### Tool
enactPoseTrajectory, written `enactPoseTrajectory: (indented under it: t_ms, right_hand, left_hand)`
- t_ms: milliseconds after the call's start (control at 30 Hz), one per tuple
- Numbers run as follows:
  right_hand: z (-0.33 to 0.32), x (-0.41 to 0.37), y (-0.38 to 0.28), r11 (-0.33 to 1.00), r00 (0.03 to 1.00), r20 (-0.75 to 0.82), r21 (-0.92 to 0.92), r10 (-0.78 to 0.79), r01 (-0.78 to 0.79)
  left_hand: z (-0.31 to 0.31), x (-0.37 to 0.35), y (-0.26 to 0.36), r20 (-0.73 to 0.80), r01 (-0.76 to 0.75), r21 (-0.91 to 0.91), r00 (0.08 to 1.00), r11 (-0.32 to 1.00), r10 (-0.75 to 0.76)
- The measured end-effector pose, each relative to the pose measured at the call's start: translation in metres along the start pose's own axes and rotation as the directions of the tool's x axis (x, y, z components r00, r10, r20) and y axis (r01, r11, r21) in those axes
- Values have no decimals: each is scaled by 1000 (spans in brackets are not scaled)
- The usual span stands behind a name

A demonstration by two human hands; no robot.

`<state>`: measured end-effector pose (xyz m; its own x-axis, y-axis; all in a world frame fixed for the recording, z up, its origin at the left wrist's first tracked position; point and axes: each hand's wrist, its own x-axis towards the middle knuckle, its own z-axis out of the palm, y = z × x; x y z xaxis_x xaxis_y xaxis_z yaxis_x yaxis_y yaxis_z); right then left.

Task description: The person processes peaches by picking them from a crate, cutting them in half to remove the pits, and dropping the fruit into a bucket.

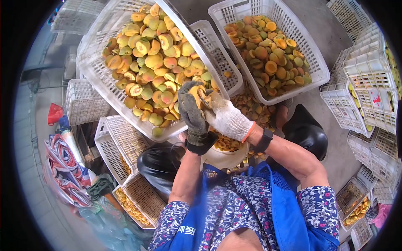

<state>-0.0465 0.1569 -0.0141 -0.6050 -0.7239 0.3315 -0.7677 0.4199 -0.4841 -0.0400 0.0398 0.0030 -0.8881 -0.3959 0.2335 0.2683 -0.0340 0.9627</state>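
My left hand (191, 113), in a dark grey-green glove, is closed round a cut yellow peach half (196, 91). Pressed against that fruit is my right hand (226, 117) in a white knitted glove, its fingers gripping a small metal pitting tool (205, 99) that is partly hidden. Both hands are above the near right edge of a large white crate (176, 130) heaped with halved peaches (155, 62). Below my hands, a white bucket (226, 158) between my knees holds orange peach pieces (228, 144).
At the upper right stands another white crate (312, 54) of peach halves (274, 56). A smaller perforated crate (209, 29) sits between the two. Stacked crates (368, 71) line the right side; more crates (125, 138) and plastic bags (111, 224) lie at the left.
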Motion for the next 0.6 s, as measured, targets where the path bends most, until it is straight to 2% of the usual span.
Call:
enactPoseTrajectory:
  t_ms: [33, 67, 100, 133, 167, 200, 233, 267, 300, 333, 367, 400, 467, 500, 533, 600]
  right_hand:
    - [-2, 1, 1, 1000, 1000, 3, 3, 3, -3]
    - [-5, 3, 1, 985, 997, 39, 155, 67, -72]
    - [-7, 5, 1, 943, 989, 84, 301, 124, -144]
    - [-8, 5, 2, 941, 988, 86, 304, 125, -145]
    - [-8, 4, 3, 872, 977, 99, 440, 191, -215]
    - [-9, 3, 3, 778, 960, 123, 563, 253, -278]
    - [-19, 5, 0, 666, 934, 135, 668, 332, -333]
    - [-22, 4, 0, 661, 933, 142, 671, 330, -336]
    - [-24, 4, 4, 657, 922, 226, 649, 314, -383]
    - [-25, 5, 8, 658, 905, 305, 622, 295, -424]
    - [-20, 4, 12, 685, 911, 302, 602, 281, -411]
    - [-21, 4, 14, 684, 911, 306, 603, 278, -411]
    - [-25, 7, 17, 613, 861, 448, 617, 242, -493]
    - [-26, 7, 17, 639, 846, 479, 579, 234, -505]
    - [-25, 7, 16, 639, 845, 481, 579, 234, -506]
    - [-22, 7, 13, 727, 860, 464, 512, 213, -457]
  left_hand:
    - [0, 0, -2, 0, 5, 1, 1000, 1000, -5]
    - [0, 1, -4, 23, -158, 240, 987, 958, 157]
    - [-1, 0, -5, 85, -309, 458, 949, 834, 305]
    - [-3, -1, -4, 85, -306, 460, 950, 833, 302]
    - [-5, -1, -2, 51, -138, 313, 990, 940, 129]
    - [-7, -1, -1, 44, 45, 152, 998, 987, -52]
    - [-11, 3, 0, 76, 140, 107, 986, 984, -148]
    - [-17, 6, -2, 71, 146, 111, 985, 983, -154]
    - [-22, 9, -6, 249, -137, 300, 967, 944, 62]
    - [-25, 14, -2, 455, -430, 415, 861, 802, 227]
    - [-31, 20, 9, 550, -275, 335, 834, 901, 50]
    - [-31, 19, 11, 547, -273, 338, 836, 901, 48]
    - [-29, 19, 15, 636, -610, 360, 714, 706, 292]
    - [-31, 16, 23, 652, -595, 438, 726, 674, 218]
    - [-41, 19, 16, 650, -594, 439, 728, 674, 217]
    - [-67, 25, -8, 688, -294, 460, 715, 838, -127]
